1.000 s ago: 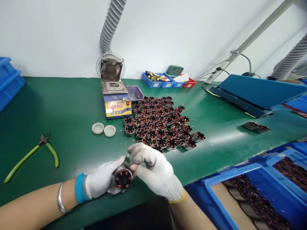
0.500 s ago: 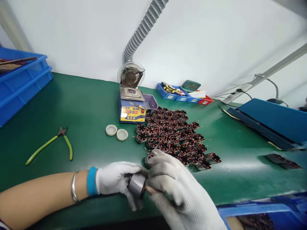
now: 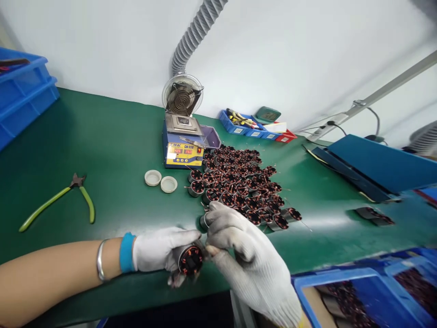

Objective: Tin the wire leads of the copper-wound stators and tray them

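Observation:
My left hand [image 3: 160, 250], in a white glove with a blue cuff, is closed around a motor stator [image 3: 190, 260], a grey metal cylinder. Its open end, with copper windings and a black core, faces me. Just right of it, my right hand [image 3: 244, 253], gloved with a bare thumb tip, has thumb and finger pinched near the stator's rim. What lies in that pinch is too small and blurred to make out. Beyond the right hand many similar stators [image 3: 235, 177] stand close together on the green table [image 3: 112, 136], some with wire ends sticking out.
A solder pot [image 3: 184, 150] with a fume hose [image 3: 198, 34] stands at the back. Two small white dishes [image 3: 152, 178] and green-handled cutters [image 3: 77, 181] lie left. Blue crates [image 3: 23, 98] are far left. A bin [image 3: 337, 273] of stators sits lower right; tool trays [image 3: 235, 127] stand behind.
The stator in my left hand has turned, so its wound end now faces me. My right hand stays pinched beside it. The whole view has shifted slightly.

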Tool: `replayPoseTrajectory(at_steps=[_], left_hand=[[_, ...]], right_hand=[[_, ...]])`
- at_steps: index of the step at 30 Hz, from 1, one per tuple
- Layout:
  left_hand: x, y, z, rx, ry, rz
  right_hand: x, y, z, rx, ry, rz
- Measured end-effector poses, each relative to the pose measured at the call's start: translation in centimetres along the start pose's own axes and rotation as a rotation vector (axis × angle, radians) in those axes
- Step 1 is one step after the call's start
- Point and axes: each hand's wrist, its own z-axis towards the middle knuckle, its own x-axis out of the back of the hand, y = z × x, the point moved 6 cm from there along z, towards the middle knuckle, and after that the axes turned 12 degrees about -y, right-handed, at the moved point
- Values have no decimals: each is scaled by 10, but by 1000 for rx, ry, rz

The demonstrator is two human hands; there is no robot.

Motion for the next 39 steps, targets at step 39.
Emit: replayPoseTrajectory(at_steps=[39], left_hand=[[16, 46, -4, -245, 109, -203]], right_hand=[[-7, 2, 11, -54, 90, -217]])
